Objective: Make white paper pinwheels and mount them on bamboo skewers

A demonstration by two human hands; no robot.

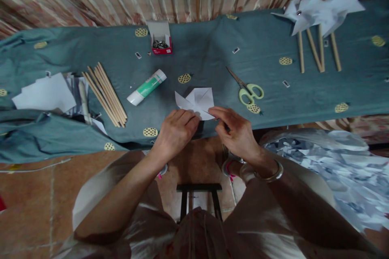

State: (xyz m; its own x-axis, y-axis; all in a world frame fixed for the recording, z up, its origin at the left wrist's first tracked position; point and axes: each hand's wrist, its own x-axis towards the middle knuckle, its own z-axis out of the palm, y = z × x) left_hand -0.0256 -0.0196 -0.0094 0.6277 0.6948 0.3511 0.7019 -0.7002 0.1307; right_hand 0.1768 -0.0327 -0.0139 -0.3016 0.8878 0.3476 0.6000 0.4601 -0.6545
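Observation:
A white paper pinwheel (pixel 199 98), with cut and folded blades, lies near the front edge of the cloth-covered table. My left hand (pixel 179 128) pinches its lower left part, the thumb and fingers pressed on the paper. My right hand (pixel 233 129) has its fingertips closed on the paper's lower right corner. Green-handled scissors (pixel 247 89) rest open to the right of the paper. To its left lies a green and white glue stick (pixel 147 87). Behind stands an open red and white box (pixel 161 42) of small metal pins.
Several wooden sticks (pixel 105 95) lie at the left, beside a stack of white paper (pixel 48 94) and a pale pen (pixel 84 101). Finished pinwheels on sticks (pixel 319 12) lie at the back right. A bag of paper scraps (pixel 337 170) stands on the floor at the right.

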